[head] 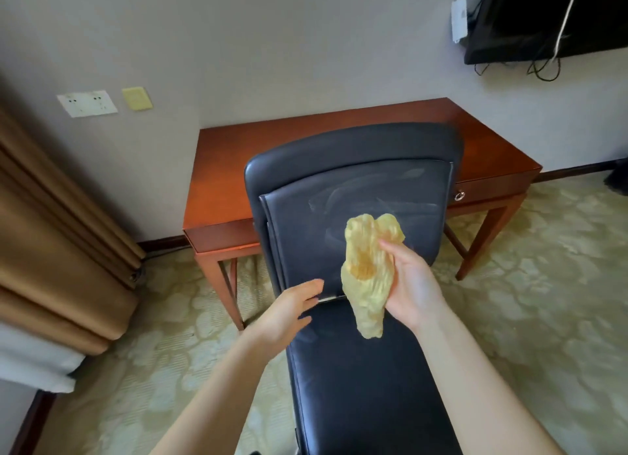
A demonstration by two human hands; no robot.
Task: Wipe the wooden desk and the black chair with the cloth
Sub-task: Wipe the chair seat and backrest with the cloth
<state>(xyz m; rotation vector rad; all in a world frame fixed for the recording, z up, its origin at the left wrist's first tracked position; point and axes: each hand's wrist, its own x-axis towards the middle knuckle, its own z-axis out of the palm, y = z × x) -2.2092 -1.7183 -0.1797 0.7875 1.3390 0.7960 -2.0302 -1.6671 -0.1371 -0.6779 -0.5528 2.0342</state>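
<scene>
The black chair (356, 386) is closest, with its seat right below the two arms and its back pushed in against the wooden desk (238, 169). The right hand (411, 284) holds the yellow cloth (368, 271) bunched up in the air, just in front of the chair back, with its fingers (390, 252) curled round it. The left hand (289, 311) is flat with straight fingers, by the gap where the seat meets the back. I cannot tell if it touches. Pale streaks on the chair back look like wipe marks, so the chair step seems to be going on. Next, the cloth likely needs a fresh fold, then a flat press on the seat.
</scene>
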